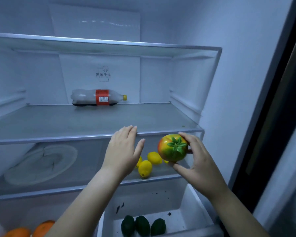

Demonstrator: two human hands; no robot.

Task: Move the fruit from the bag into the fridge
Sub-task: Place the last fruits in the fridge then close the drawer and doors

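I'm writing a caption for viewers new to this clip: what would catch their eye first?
The red-and-yellow tomato with its green stalk, held in the right hand before the lower shelf, stands out first. Behind it yellow lemons lie on that shelf, and a red-labelled bottle lies on its side at the back of the shelf above.
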